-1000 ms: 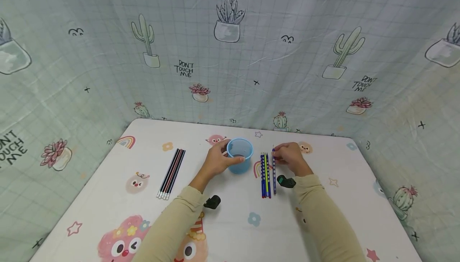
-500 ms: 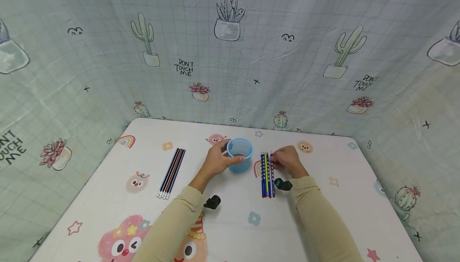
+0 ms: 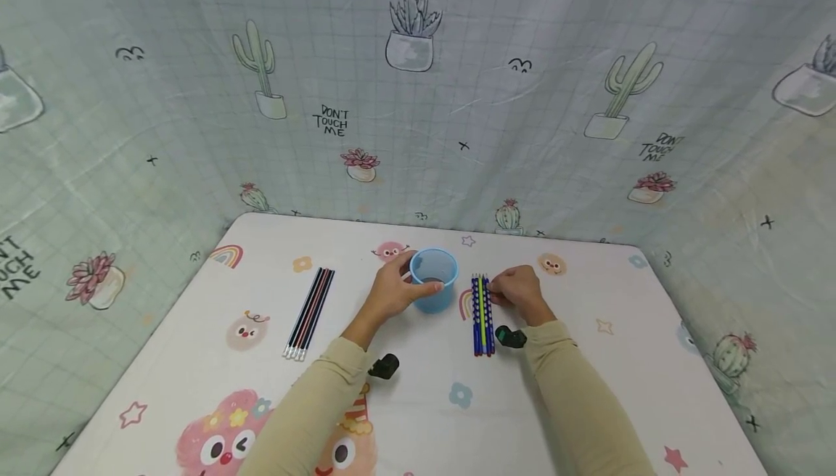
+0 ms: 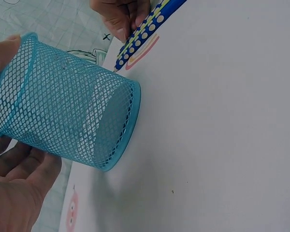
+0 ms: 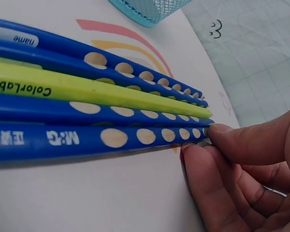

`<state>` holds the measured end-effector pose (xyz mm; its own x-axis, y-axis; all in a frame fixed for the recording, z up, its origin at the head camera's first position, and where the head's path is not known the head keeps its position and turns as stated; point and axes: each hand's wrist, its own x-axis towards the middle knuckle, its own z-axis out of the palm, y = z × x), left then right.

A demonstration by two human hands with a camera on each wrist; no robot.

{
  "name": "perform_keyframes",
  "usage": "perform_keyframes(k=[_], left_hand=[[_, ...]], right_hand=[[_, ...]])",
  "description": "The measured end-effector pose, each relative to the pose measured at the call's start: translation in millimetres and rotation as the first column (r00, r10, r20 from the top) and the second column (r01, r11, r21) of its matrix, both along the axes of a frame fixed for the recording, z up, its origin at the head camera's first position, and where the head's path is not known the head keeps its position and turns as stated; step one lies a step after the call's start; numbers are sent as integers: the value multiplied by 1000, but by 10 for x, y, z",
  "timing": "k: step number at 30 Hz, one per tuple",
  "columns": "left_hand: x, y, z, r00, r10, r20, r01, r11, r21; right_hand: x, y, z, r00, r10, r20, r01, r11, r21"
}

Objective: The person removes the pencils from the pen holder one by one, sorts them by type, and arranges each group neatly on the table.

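Left hand (image 3: 390,293): curled around the blue mesh cup (image 3: 434,280), which is held upright on the table (image 3: 588,382).
Right hand (image 3: 516,291): fingertips (image 5: 217,137) pinched on the tip of the outermost blue pencil (image 5: 87,137).
Pencil row (image 3: 482,314): laid flat, touching side by side, just right of the cup.
Black pencils (image 3: 310,313): set well apart, to the left.

Blue mesh cup (image 3: 434,280); dotted blue pencils (image 3: 482,314), one lime; cartoon-printed white table (image 3: 196,360).

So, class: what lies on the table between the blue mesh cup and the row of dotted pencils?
Head view: only a printed rainbow on bare table separates mesh cup from pencils.
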<state>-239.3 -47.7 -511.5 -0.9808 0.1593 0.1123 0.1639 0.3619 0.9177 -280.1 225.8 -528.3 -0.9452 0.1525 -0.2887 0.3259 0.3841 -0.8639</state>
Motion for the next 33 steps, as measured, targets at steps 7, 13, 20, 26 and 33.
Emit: perform_keyframes(k=[7, 13, 20, 26, 33], left_hand=[[-3, 5, -3, 1000, -19, -8, 19, 1000, -12], [-23, -9, 49, 999, -16, -37, 15, 999, -34], [-49, -58, 88, 999, -17, -31, 14, 997, -78], [-56, -91, 70, 999, -13, -36, 10, 997, -79], [-17, -143, 98, 1000, -12, -17, 11, 997, -75]], right_hand=[[12, 10, -35, 1000, -25, 12, 25, 1000, -18], [38, 6, -34, 999, -50, -3, 50, 997, -63], [71, 14, -70, 995, -101, 9, 101, 981, -166], [75, 47, -120, 993, -116, 2, 114, 971, -211], [98, 65, -103, 992, -125, 5, 123, 968, -216]])
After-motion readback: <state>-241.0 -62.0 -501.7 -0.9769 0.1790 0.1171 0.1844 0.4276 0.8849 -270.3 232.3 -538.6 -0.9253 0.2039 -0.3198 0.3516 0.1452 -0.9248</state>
